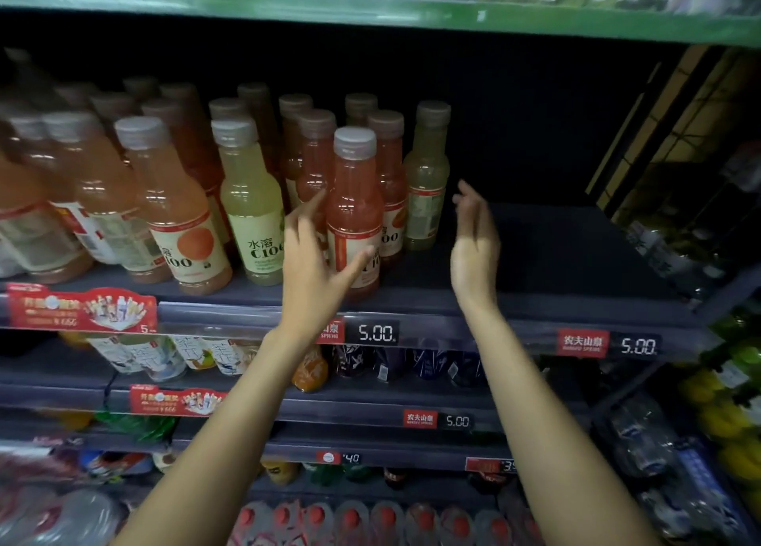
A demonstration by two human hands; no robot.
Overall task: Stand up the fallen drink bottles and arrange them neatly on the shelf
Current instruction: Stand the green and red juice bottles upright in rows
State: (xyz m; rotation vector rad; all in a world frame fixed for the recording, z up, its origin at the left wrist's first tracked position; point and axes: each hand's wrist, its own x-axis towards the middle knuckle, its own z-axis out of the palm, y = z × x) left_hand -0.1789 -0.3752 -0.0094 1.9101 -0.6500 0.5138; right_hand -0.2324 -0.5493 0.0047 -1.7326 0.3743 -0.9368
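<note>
Several drink bottles stand upright on the dark shelf [556, 257], orange, pink and pale yellow, all with grey caps. A pink bottle [355, 212] stands at the front near the shelf edge. My left hand [313, 257] is spread open just left of it, thumb against its lower label, fingers straight. My right hand [473, 240] is raised open to the right of the bottles, holding nothing. A pale yellow bottle [426, 183] stands at the right end of the group, another yellow bottle [252, 203] at the front, left of my left hand.
The right half of the shelf holds no bottles. Price tags reading 5.00 [375, 333] line the shelf front. Lower shelves carry tea bottles [140, 356] and red-capped water bottles [350, 521]. A neighbouring rack with yellow-green bottles [724, 401] stands at the right.
</note>
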